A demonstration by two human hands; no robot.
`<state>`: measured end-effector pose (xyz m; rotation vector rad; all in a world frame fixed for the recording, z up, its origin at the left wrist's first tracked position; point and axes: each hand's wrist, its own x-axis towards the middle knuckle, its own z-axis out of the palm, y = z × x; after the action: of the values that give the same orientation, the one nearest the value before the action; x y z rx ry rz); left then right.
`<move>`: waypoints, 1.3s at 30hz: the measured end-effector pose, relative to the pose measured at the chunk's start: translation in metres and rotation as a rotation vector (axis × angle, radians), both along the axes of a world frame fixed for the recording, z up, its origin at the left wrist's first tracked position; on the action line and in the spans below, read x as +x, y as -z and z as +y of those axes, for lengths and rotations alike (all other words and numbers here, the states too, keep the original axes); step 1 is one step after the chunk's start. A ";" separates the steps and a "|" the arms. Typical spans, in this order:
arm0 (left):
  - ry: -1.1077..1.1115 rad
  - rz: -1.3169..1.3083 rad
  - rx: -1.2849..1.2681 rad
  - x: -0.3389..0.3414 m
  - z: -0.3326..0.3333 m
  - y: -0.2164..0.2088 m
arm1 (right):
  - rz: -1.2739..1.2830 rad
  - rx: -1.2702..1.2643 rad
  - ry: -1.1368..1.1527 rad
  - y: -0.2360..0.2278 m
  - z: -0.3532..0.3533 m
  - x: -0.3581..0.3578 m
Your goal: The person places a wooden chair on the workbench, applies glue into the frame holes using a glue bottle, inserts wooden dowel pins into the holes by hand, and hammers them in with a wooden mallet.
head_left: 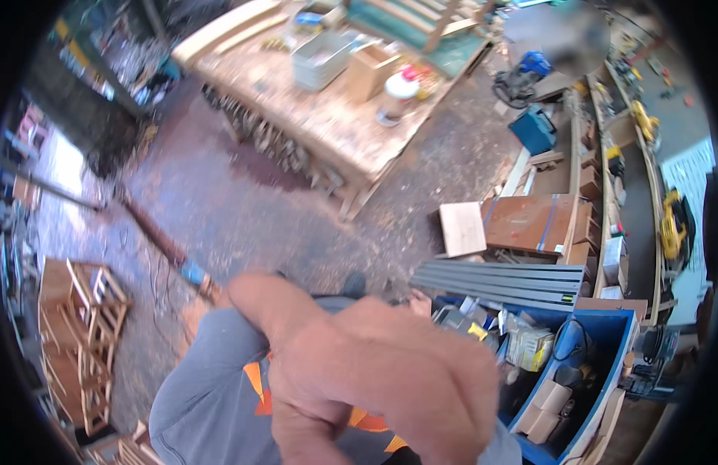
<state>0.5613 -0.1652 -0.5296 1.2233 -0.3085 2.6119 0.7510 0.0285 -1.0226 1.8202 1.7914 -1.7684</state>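
Bare skin fills the lower middle, large and blurred, close in front of my grey shirt [211, 387] with its orange print. My left hand [308, 376] seems to be on the left side of this mass, below a bent, rounded part that comes out by the grey cloth. My right hand [444, 380] seems to be on its right side, overlapping the left. Where one hand ends and the other starts I cannot make out. The fingers are curled or hidden, and no held object shows. Grey slotted metal strips [498, 283] lie just beyond, at the right.
Ahead stands a wooden workbench [297, 116] with a grey bin [320, 60], a wooden box [370, 74] and a white bottle [401, 85]. At right are a blue crate [603, 411] of tools, a brown board [529, 223] and shelving. Wooden frames [80, 341] stand left.
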 end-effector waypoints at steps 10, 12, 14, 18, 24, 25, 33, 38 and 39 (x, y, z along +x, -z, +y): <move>0.443 0.958 -0.350 0.000 0.164 0.005 | 0.424 0.227 0.520 -0.047 0.080 0.005; 0.439 1.031 -0.335 -0.002 0.198 0.024 | 0.281 0.411 0.347 -0.059 0.067 0.013; 0.455 0.888 -0.689 -0.003 0.229 0.061 | 0.332 0.443 0.372 -0.038 0.064 0.021; 0.201 0.929 -0.974 -0.052 0.288 0.130 | 0.601 0.465 0.514 -0.097 0.103 -0.023; -0.281 0.979 -1.377 -0.141 0.349 0.177 | 0.399 0.239 0.532 -0.066 0.228 -0.084; -0.367 0.965 -1.374 -0.153 0.360 0.176 | 0.372 0.299 0.408 -0.046 0.256 -0.087; -0.578 0.560 -1.570 -0.215 0.418 0.144 | 0.322 0.337 0.233 -0.048 0.442 -0.169; -0.807 0.292 -1.614 -0.235 0.486 0.142 | 0.305 0.298 0.184 0.001 0.523 -0.189; -0.824 0.155 -1.604 -0.239 0.504 0.143 | 0.323 0.390 0.113 0.012 0.538 -0.193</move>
<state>0.3225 0.3384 -0.6731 0.8292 2.1759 1.9477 0.5576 0.5668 -1.0350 1.8767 2.3421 -1.9608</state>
